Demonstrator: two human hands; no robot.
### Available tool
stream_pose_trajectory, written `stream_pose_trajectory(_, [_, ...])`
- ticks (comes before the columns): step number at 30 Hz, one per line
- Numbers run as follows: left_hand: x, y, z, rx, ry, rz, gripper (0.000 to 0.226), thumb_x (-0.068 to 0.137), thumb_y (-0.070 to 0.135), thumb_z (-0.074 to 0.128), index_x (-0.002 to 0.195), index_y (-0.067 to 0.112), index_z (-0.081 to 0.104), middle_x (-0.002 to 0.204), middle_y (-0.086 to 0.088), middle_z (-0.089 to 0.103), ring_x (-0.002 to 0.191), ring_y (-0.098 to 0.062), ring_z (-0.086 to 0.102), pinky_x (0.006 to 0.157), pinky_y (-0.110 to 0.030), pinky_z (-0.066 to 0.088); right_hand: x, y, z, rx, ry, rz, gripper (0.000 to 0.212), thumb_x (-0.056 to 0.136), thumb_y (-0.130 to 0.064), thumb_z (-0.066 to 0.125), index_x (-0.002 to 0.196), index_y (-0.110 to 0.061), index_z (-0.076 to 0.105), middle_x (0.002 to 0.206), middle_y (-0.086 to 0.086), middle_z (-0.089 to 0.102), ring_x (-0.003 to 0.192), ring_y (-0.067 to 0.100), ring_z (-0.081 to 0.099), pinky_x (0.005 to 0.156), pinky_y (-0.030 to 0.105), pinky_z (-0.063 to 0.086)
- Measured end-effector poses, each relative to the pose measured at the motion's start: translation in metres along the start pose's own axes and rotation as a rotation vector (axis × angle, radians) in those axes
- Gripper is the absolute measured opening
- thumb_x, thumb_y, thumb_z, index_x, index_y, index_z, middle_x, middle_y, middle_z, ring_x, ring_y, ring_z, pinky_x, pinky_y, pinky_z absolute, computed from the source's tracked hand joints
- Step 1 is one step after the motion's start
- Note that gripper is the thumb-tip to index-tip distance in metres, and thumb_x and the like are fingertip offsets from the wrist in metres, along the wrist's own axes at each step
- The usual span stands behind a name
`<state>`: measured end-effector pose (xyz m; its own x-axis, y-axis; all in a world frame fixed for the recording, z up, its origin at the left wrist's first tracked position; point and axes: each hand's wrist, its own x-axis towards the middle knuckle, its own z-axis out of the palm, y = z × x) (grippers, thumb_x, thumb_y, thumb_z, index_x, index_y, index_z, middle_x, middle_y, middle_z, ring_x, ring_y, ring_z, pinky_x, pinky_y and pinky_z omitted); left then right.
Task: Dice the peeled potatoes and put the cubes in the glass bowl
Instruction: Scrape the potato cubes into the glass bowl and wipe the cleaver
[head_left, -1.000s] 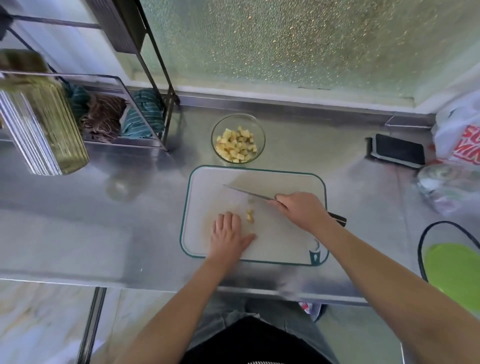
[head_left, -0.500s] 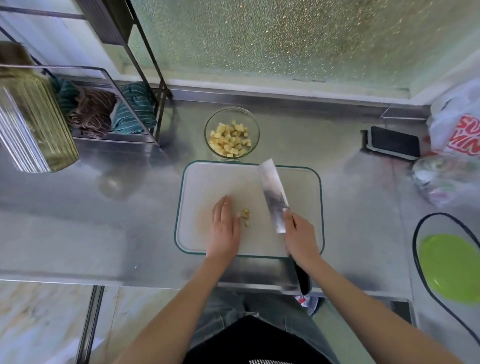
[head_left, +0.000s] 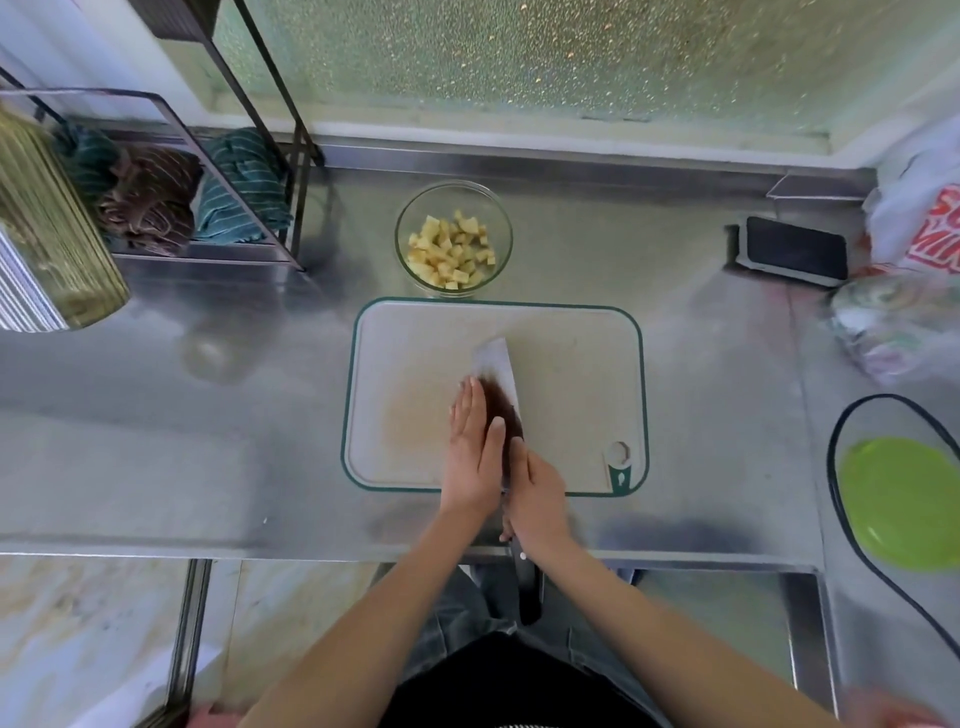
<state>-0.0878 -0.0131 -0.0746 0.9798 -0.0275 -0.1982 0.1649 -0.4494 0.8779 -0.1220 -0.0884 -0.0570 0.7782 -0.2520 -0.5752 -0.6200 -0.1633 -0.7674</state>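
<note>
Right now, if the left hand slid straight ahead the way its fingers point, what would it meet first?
Probably the knife blade, which lies right beside the left hand fingertips; past it only bare cutting board, then the glass bowl. Depth is unclear.

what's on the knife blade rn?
The left hand lies flat along the knife blade, fingers straight, with a dark shadow beside it. Any potato cubes there are covered by the hand, so unseen.

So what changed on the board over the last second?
The right hand turned the knife blade flat, pointing away; the left hand slid against it, hiding the loose cubes. The glass bowl of cubes and the cutting board stayed put.
</note>
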Motion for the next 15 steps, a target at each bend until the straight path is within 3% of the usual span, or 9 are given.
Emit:
stream_pose_trajectory(4, [-0.003, 0.011, 0.001, -0.072, -0.03, -0.058, 0.062, 0.094, 0.033, 0.028, 0.147, 0.005, 0.01, 0.151, 0.006, 0.004, 0.141, -0.007, -0.005, 0.112, -0.012, -0.003, -0.002, -0.001, 0.005, 0.141, -0.022, 0.049, 0.049, 0.101, -0.037, 0.035, 0.067, -0.007, 0.054, 0.045, 0.009, 0.047, 0.031, 0.019, 0.041, 0.033, 0.022, 0.031])
stream_pose_trajectory(7, [-0.005, 0.015, 0.005, -0.057, -0.076, -0.061, 0.066, 0.093, 0.035, 0.029, 0.147, 0.006, 0.004, 0.152, 0.005, -0.002, 0.141, -0.006, -0.01, 0.114, -0.017, -0.004, -0.001, 0.003, 0.006, 0.227, -0.032, 0.095, 0.045, 0.102, -0.033, 0.037, 0.077, -0.005, 0.061, 0.052, 0.01, 0.054, 0.036, 0.018, 0.047, 0.036, 0.023, 0.035])
stream_pose_trajectory(11, [-0.007, 0.025, 0.008, -0.045, -0.107, -0.044, 0.068, 0.093, 0.036, 0.031, 0.148, 0.01, 0.0, 0.155, 0.002, -0.004, 0.142, -0.008, -0.01, 0.116, -0.024, -0.001, 0.003, -0.002, -0.002, 0.267, -0.017, 0.053, 0.029, 0.101, -0.016, 0.038, 0.099, -0.014, 0.067, 0.087, 0.008, 0.071, 0.078, 0.02, 0.068, 0.062, 0.027, 0.051])
stream_pose_trajectory(15, [-0.001, 0.043, 0.004, -0.019, -0.108, 0.028, 0.07, 0.093, 0.038, 0.033, 0.148, 0.012, -0.002, 0.156, 0.003, -0.005, 0.142, -0.007, -0.011, 0.117, -0.029, 0.002, 0.005, -0.017, -0.011, 0.273, 0.012, -0.022, 0.035, 0.1, -0.011, 0.038, 0.093, -0.029, 0.067, 0.088, -0.002, 0.073, 0.087, 0.017, 0.069, 0.075, 0.03, 0.055])
